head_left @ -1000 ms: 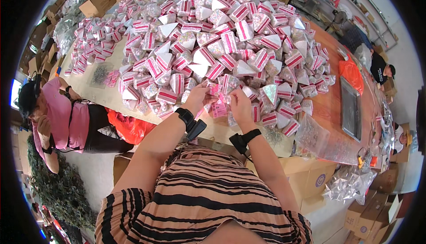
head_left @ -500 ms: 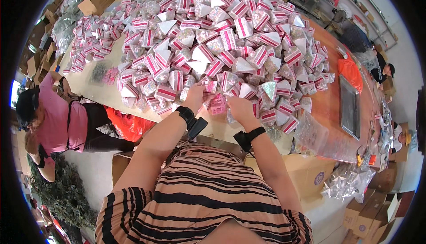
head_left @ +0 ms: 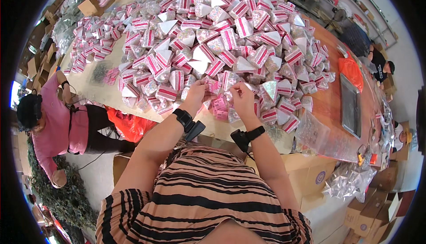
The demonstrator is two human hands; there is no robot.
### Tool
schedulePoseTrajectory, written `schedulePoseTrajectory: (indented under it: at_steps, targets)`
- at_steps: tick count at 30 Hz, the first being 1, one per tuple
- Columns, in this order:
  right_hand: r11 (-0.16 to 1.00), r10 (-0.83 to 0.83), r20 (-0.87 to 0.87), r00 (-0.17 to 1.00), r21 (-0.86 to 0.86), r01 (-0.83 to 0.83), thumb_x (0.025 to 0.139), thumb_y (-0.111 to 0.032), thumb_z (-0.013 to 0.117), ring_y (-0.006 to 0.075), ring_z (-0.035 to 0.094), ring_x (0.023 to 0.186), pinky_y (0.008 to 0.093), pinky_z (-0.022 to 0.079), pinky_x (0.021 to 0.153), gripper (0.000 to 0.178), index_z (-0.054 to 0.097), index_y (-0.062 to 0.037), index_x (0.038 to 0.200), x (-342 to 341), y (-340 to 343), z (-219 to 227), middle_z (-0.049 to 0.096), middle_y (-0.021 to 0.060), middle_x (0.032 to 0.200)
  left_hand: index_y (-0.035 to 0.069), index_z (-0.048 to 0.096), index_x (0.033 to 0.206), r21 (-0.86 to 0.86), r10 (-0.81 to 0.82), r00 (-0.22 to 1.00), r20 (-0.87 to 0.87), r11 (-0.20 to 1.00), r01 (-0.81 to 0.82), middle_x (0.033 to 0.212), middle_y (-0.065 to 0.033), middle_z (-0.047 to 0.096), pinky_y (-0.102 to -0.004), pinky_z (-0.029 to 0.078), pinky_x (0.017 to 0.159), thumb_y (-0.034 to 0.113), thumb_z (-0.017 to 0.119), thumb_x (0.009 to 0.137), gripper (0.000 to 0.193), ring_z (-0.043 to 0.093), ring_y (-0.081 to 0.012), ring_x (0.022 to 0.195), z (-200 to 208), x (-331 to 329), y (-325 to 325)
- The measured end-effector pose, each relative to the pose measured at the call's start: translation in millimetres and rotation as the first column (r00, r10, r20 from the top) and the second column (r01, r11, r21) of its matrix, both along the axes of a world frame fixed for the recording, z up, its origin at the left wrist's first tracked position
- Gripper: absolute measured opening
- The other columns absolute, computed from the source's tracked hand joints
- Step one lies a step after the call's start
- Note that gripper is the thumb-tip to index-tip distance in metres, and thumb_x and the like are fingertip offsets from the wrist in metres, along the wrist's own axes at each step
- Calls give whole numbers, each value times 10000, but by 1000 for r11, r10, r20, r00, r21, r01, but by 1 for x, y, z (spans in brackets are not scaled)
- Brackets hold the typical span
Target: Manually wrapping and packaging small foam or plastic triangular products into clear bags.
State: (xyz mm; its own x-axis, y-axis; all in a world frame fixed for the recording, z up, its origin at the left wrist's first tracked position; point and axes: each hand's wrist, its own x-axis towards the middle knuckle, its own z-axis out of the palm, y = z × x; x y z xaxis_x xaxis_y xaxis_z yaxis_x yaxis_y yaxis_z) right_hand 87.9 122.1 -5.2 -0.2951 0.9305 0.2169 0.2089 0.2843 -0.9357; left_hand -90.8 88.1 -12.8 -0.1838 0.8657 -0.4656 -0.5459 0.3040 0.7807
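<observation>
Evidently the left hand (head_left: 196,96) pinches a pink card (head_left: 214,86); at its three o'clock, the right hand (head_left: 243,98) has a grip I can't read. Light edge pressure seems wise.

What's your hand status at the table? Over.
Left hand pinching small pink piece. Right hand close by, grip unclear. More pink pieces between hands. Wedge packs crowding just beyond.

Small pink card (head_left: 214,85) in the left grip (head_left: 195,97), just beyond a loose pile of pink cards (head_left: 219,107)
</observation>
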Motion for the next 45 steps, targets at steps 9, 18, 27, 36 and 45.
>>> schedulePoseTrajectory:
  at_steps: [9,18,27,36,45]
  targets:
    - [937,40,-310,950,-320,-143,849,-77,599,75,537,520,211,395,445,85,562,-3,872,-2,-1,10,572,27,663,47,614,1004,461,262,499,-826,824,331,924,-126,611,-365,499,718,56,681,694,317,618,-247,796,39,9,-16]
    - [871,-81,-541,837,-447,-205,875,-101,581,97,589,553,207,432,471,77,572,-31,908,7,-21,25,610,48,725,-14,625,782,377,197,429,-882,841,388,710,-97,595,-309,445,603,52,665,776,78,578,-178,677,67,32,-26]
    - [798,30,-615,788,-461,-389,897,-81,546,156,583,555,263,465,504,61,534,-29,868,23,-29,36,620,86,733,51,648,791,304,285,148,-947,646,701,765,-88,559,-387,418,803,90,673,694,108,539,-271,782,79,24,-32]
    - [636,84,-630,772,-563,-528,838,-45,600,152,561,510,257,454,472,93,598,3,758,46,-34,35,596,82,676,121,612,864,-10,562,-269,-782,421,907,842,-14,559,-347,382,827,167,590,732,142,534,-188,865,118,28,-25]
    - [624,162,-506,847,-613,-486,832,-26,581,152,570,521,252,474,480,70,607,-5,770,65,-49,33,593,77,649,95,565,719,-89,453,-227,-862,306,948,750,-29,547,-384,411,794,135,593,693,56,535,-220,800,92,43,-29]
